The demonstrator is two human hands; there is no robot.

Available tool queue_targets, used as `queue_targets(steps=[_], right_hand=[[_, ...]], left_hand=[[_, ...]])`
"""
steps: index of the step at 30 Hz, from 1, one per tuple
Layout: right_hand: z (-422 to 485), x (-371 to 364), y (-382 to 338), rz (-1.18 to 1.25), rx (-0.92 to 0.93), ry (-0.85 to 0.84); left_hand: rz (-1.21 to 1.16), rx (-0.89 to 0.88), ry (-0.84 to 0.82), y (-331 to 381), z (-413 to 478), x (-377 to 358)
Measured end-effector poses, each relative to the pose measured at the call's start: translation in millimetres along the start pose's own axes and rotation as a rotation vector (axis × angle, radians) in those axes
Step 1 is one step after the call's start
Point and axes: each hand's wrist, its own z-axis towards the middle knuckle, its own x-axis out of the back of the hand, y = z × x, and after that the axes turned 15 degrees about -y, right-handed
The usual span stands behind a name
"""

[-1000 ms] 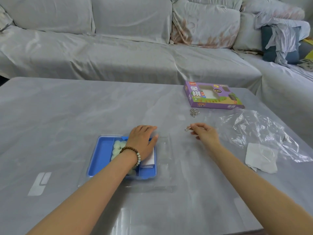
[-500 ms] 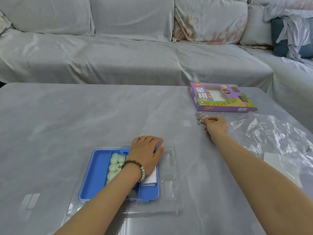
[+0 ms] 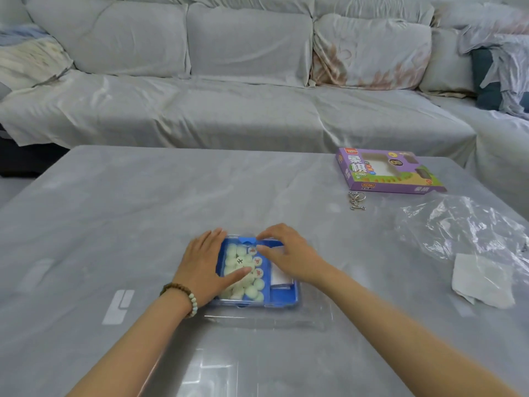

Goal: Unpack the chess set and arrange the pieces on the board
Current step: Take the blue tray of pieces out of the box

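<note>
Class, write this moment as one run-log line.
step: unpacking | left hand: flat on blue tray, left edge | right hand: at tray's far rim, grip unclear | pieces: in tray
</note>
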Motion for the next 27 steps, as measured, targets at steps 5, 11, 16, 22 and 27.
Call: queue_targets(steps=[5, 11, 16, 22, 27], right_hand=[[25.5, -8.2, -28.6, -0.374, -0.156, -0.044], [48.7, -6.6, -50.4, -0.549, -0.303, -0.178], [59.0, 8.1, -56.8, -0.434, -0.332, -0.269], [45.5, 29.1, -55.7, -0.202, -0.195, -0.273], [28.4, 47.7, -58.3, 0.047, -0.066, -0.26]], left_hand=[[-0.178, 0.022, 0.111, -3.3, -19.7, -1.3], [-0.137, 0.029, 0.111, -4.8, -19.7, -1.4], [-0.21, 0.05, 0.195, 0.3, -25.0, 3.9], [-0.325, 0.042, 0.259, 1.7, -29.7, 4.6], [-0.373, 0.056, 0.236, -4.7, -24.6, -1.1]])
